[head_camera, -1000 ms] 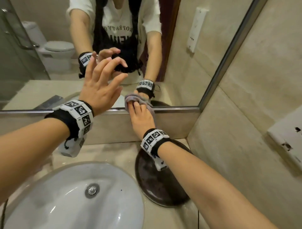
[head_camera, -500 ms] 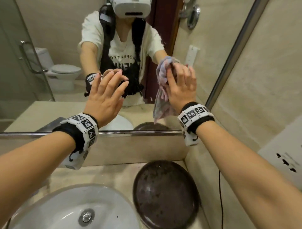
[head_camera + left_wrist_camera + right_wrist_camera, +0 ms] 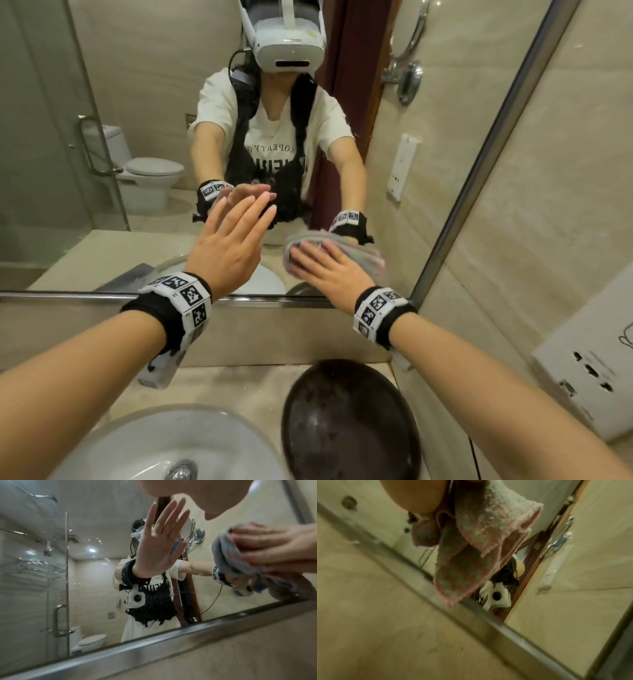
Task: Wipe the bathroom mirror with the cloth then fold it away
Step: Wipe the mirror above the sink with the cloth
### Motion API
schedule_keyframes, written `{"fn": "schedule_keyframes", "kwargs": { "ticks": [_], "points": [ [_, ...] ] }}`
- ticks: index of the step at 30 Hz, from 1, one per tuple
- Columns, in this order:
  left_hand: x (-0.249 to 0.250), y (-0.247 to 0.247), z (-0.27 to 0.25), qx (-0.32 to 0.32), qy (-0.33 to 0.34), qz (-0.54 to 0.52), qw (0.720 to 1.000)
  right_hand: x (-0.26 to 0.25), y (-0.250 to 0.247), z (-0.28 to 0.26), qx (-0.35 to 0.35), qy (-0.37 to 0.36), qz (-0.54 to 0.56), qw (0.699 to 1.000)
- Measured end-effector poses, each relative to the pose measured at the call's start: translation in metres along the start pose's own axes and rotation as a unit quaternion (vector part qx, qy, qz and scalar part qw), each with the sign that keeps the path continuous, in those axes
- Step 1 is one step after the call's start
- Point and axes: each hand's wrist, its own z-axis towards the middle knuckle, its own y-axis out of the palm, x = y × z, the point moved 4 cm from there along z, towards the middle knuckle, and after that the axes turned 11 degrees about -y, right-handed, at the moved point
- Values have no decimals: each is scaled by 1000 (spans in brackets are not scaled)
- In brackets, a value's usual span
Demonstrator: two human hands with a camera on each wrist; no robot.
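Note:
The bathroom mirror (image 3: 144,78) fills the wall ahead. My right hand (image 3: 325,270) lies flat on a bunched pink-grey cloth (image 3: 368,257) and presses it to the glass low on the right, just above the steel bottom frame. The right wrist view shows the cloth (image 3: 479,540) hanging in folds down to the frame. The cloth (image 3: 223,555) and the right hand (image 3: 274,545) on it also show in the left wrist view. My left hand (image 3: 233,236) is raised at the glass left of the cloth, fingers straight and together, holding nothing.
Below the mirror's steel frame (image 3: 274,301) runs a beige counter with a white basin (image 3: 164,442) and a dark round dish (image 3: 349,421). A tiled side wall closes in on the right, with a white box (image 3: 589,370) mounted on it.
My right hand carried the cloth from the mirror's bottom edge up the right side, then came back down low on the glass. The left hand stayed at the glass.

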Motion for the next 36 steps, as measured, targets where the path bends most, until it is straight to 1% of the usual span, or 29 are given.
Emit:
{"fn": "schedule_keyframes", "kwargs": {
  "ticks": [2,3,4,5,7,9,10,12,13,14,15,16,17,18,19,22,24,27,30,34,36],
  "points": [
    [0,0,-11,-10,2,9,1000,-25,10,-2,-51,-54,-14,997],
    [-1,1,-16,-17,2,14,1000,-34,13,-2,-63,-62,-19,996],
    [-3,1,-21,-22,2,18,1000,-38,18,-2,-59,-61,-19,996],
    [-5,2,-25,-26,4,20,999,-37,18,-3,-38,-57,-23,997],
    [-9,2,-30,-22,8,22,999,-18,19,-3,25,-35,-17,999],
    [-14,1,-25,-7,9,21,1000,14,5,-1,49,-15,29,998],
    [-17,0,-20,3,7,22,1000,33,-4,-2,59,13,42,997],
    [-21,-4,-4,18,-7,26,999,74,-28,-4,13,125,20,992],
    [-22,-6,5,21,-14,27,999,94,-44,-4,17,193,9,981],
    [-21,-8,15,23,-19,27,999,114,-63,-4,42,264,-2,964],
    [-19,-10,26,25,-20,25,999,132,-81,-6,68,343,-10,937],
    [-16,-13,36,28,-15,21,999,153,-91,-6,79,416,-3,906],
    [-12,-15,46,32,-7,18,999,167,-99,-9,81,473,8,877],
    [-7,-18,54,40,0,17,999,177,-106,-8,78,506,23,859],
    [-4,-21,64,49,5,17,999,182,-110,-6,80,516,29,852],
    [6,-31,96,70,12,9,997,184,-114,-5,69,509,38,857],
    [11,-39,122,84,24,13,996,196,-120,-6,68,509,41,857],
    [21,-54,163,113,40,13,993,227,-141,-3,83,524,42,846],
    [28,-68,192,141,30,-7,990,258,-162,2,103,532,35,840],
    [32,-79,215,170,14,-34,985,299,-192,10,119,540,35,833],
    [31,-82,221,179,5,-42,983,324,-211,18,123,532,26,838]
  ]
}}
